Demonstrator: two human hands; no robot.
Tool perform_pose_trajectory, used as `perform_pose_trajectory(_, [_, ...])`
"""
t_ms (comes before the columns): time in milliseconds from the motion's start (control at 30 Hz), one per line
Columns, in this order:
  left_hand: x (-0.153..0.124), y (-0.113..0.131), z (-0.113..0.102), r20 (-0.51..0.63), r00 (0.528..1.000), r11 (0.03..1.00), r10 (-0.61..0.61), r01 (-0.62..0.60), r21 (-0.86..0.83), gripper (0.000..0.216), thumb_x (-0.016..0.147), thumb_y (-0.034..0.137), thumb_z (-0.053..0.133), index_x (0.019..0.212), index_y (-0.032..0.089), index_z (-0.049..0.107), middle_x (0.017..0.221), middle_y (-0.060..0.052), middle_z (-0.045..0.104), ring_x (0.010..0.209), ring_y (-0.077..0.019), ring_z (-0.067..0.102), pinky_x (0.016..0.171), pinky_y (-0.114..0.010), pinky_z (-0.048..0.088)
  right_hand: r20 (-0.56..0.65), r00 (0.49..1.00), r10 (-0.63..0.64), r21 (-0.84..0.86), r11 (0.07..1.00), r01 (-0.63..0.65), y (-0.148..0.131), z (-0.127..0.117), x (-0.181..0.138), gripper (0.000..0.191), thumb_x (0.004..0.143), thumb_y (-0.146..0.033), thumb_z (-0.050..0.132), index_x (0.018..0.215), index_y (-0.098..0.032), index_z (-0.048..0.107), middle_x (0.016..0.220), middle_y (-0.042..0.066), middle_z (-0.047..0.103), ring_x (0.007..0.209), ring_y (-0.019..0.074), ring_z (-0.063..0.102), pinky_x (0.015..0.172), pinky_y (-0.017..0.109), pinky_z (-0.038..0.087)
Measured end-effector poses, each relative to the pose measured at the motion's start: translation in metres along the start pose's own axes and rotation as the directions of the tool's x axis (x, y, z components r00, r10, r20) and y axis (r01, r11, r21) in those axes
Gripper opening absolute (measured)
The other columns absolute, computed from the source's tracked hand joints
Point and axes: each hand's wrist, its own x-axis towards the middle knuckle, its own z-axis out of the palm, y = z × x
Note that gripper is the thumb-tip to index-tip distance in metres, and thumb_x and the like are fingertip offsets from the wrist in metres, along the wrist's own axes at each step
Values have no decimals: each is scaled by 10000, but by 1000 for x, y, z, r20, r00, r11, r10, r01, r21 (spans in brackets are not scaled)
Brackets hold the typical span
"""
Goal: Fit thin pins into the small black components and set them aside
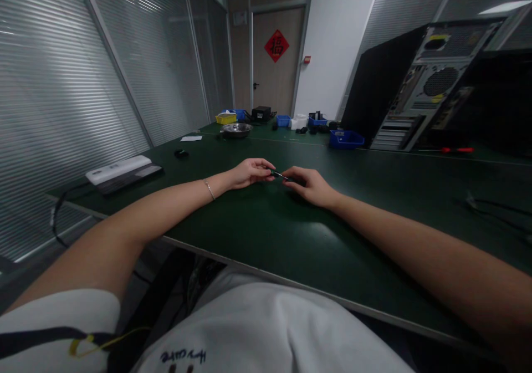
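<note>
My left hand (254,173) pinches a small dark piece (273,172) between thumb and fingers, just above the green tabletop. Its kind is too small to make out. My right hand (310,185) is closed round the dark handle of a thin tool with a slim metal shaft, which looks like a screwdriver (281,175). The shaft points left, and its tip meets the small dark piece or lies right beside it. Much of the handle is hidden in my right palm. Both hands are close together over the middle of the table.
The green table (249,223) has a metal bowl (236,130), a yellow bin (226,118) and a blue bin (346,139) farther back. A computer case (399,85) stands at right, near a red-handled tool (457,150). A white-and-black device (122,173) lies left, with a small black object (181,153) beyond.
</note>
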Motion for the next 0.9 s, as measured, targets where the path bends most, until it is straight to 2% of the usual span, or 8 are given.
perform_pose_trajectory(300, [2,-1,0,18,999,999,30,-30,-17,235,773,72,658,1002,77,604,875,-100,665,824,-150,665,804,-267,509,-27,1000,1,-47,999,-2,1,1,0,234,849,-268,529,1044,-164,606,916,57,654,748,161,575,685,287,443])
perform_pose_trajectory(533, [2,-2,4,-18,997,995,73,-72,64,250,756,110,690,982,79,590,842,-91,673,784,-146,665,781,-288,519,-53,997,-63,-111,992,57,4,4,0,213,819,-202,540,1019,-176,607,955,67,657,875,192,593,783,318,444])
perform_pose_trajectory(767, [1,-1,6,22,1000,1000,5,-6,20,236,770,74,661,996,75,594,836,-100,678,754,-143,665,749,-271,519,-29,998,-47,-108,993,44,-3,1,-3,198,824,-229,531,997,-163,600,868,45,643,732,156,559,673,273,426])
perform_pose_trajectory(900, [0,2,10,30,1000,1000,-5,5,-16,257,790,58,622,1044,83,583,873,-103,669,748,-138,660,744,-268,524,-36,999,-37,-119,992,33,-5,1,-3,206,832,-232,520,1010,-160,595,878,45,641,731,152,553,674,268,421])
